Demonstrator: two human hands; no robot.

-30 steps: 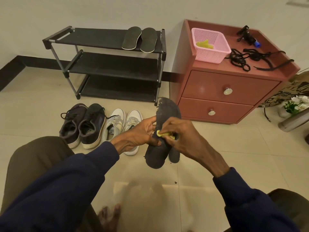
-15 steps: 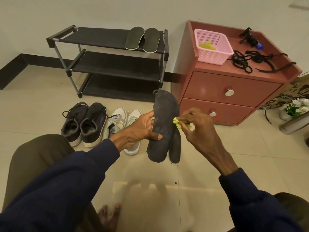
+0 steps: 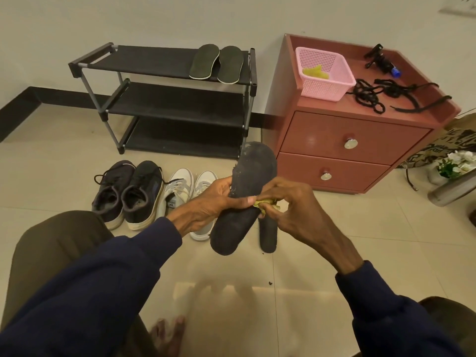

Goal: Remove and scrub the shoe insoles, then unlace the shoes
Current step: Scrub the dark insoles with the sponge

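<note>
My left hand [image 3: 208,202] grips a worn black insole [image 3: 247,176] by its middle, toe end up, in front of me. Against the insole's right edge my right hand [image 3: 291,204] pinches a small yellow cloth [image 3: 266,202]. A second black insole [image 3: 268,234] lies on the floor just behind it, partly hidden. On the floor at left stand a pair of dark laced sneakers [image 3: 128,191] and a pair of white sneakers [image 3: 185,191]. Two dark insoles [image 3: 217,63] lie on the top shelf of the shoe rack.
A black three-shelf shoe rack [image 3: 164,99] stands against the wall. Right of it is a red two-drawer cabinet [image 3: 345,140] with a pink basket [image 3: 324,73] holding a yellow cloth, and black laces [image 3: 373,96]. A flower pot [image 3: 453,163] sits at far right.
My right hand with the yellow cloth slid up and off the insole's right side, then came back down onto its middle. The left hand kept its grip.
</note>
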